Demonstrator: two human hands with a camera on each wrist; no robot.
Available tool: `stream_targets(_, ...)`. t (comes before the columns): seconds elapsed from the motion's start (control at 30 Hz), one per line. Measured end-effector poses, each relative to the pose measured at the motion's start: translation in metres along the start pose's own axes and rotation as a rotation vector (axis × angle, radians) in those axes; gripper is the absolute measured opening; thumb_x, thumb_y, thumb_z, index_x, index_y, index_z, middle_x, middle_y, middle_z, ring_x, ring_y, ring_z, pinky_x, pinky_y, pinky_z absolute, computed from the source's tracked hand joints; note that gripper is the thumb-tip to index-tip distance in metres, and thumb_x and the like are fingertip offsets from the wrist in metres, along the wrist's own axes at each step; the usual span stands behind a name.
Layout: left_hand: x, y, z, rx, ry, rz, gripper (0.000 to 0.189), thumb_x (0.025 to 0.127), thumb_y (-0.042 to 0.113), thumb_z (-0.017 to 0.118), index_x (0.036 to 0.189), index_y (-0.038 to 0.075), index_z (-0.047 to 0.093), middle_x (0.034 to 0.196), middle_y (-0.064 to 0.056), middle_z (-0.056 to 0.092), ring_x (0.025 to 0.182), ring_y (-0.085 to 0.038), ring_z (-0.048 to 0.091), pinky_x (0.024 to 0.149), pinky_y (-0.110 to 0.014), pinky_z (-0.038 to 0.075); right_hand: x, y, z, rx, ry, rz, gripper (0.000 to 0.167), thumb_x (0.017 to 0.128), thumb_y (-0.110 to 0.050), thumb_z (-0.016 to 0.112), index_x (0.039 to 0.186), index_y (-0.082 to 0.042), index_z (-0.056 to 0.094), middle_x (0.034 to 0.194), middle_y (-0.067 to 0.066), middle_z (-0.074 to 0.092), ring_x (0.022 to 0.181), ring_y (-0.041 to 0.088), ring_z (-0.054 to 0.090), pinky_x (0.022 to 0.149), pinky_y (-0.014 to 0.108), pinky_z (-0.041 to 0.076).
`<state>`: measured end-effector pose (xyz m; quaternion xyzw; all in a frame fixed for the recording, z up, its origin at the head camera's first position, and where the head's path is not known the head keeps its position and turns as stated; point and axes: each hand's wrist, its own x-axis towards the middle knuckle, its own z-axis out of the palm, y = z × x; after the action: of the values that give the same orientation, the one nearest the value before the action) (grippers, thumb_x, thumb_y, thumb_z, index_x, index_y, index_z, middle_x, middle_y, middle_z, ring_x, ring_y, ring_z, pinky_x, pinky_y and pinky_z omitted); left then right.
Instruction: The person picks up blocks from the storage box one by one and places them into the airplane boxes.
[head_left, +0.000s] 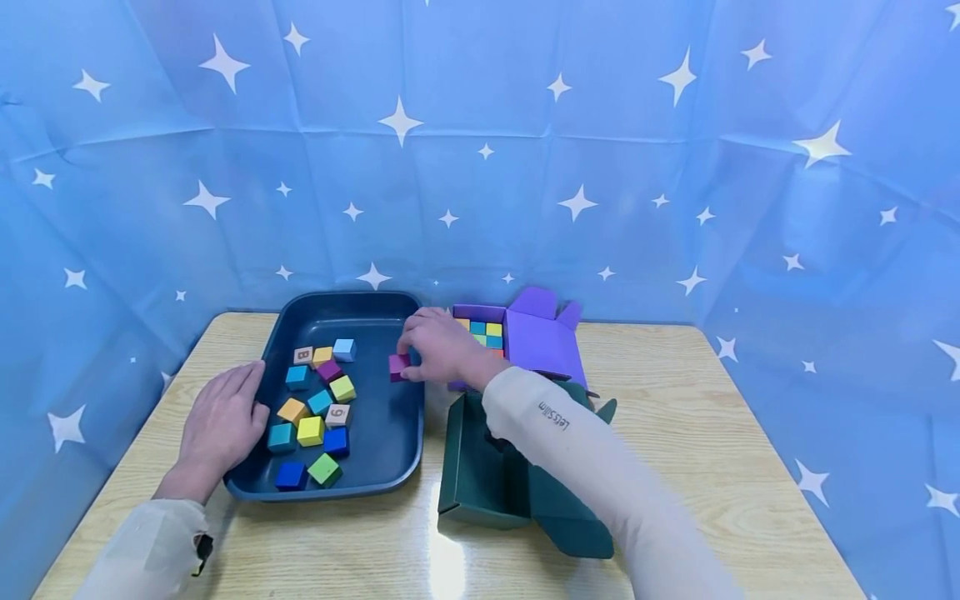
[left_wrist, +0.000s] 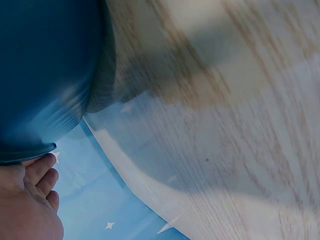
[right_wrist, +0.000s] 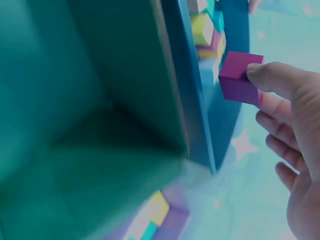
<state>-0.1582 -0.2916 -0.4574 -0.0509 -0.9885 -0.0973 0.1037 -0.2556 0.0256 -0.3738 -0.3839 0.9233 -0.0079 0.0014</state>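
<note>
A purple cube (head_left: 398,367) is pinched between the thumb and fingers of my right hand (head_left: 444,346), above the right side of the dark blue tray (head_left: 386,417). In the right wrist view, the thumb presses one face of that purple cube (right_wrist: 240,77), and the other fingers are partly behind it. My left hand (head_left: 225,417) rests on the tray's left rim with its fingers extended; the left wrist view shows those fingers (left_wrist: 47,182) at the rim. Inside the tray lie several coloured cubes (head_left: 311,431), two marked with characters.
Right of the tray stands an open dark green box (head_left: 480,492), partly under my right forearm. Behind it, an open purple box (head_left: 547,337) holds several coloured cubes (head_left: 494,330), some hidden by my right hand. A star-patterned blue cloth (head_left: 480,167) hangs behind the wooden table (head_left: 675,400).
</note>
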Motion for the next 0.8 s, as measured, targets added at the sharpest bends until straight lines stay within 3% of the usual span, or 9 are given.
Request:
stream_targets(0.43, 0.000, 0.001, 0.000, -0.001, -0.009, -0.008, 0.062, 0.092, 0.016, 0.051, 0.148, -0.006, 0.033, 0.147, -0.028, 0.039, 0.134, -0.046, 0.033, 0.113, -0.063, 0.026, -0.024, 0.065, -0.017, 0.027, 0.038, 0.134, 0.030, 0.086, -0.043, 0.070, 0.105, -0.020, 0.074, 0.113, -0.002, 0.065, 0.119, 0.021, 0.049, 0.117, 0.042, 0.031)
stream_targets(0.63, 0.000, 0.000, 0.001, 0.000, -0.007, -0.008, 0.062, 0.092, 0.016, 0.051, 0.148, -0.005, 0.033, 0.147, -0.028, 0.040, 0.134, -0.046, 0.033, 0.113, -0.063, 0.026, -0.031, 0.080, -0.005, 0.055, -0.001, 0.241, 0.034, 0.086, -0.045, 0.070, 0.108, -0.019, 0.074, 0.115, 0.000, 0.064, 0.120, 0.022, 0.046, 0.118, 0.043, 0.028)
stream_targets(0.8, 0.000, 0.000, 0.001, 0.001, 0.000, -0.003, 0.062, 0.092, 0.016, 0.051, 0.147, -0.005, 0.033, 0.147, -0.028, 0.040, 0.134, -0.046, 0.034, 0.113, -0.062, 0.026, -0.033, 0.084, 0.013, 0.091, -0.052, 0.264, 0.033, 0.088, -0.043, 0.069, 0.108, -0.017, 0.074, 0.121, 0.000, 0.064, 0.122, 0.024, 0.046, 0.117, 0.044, 0.029)
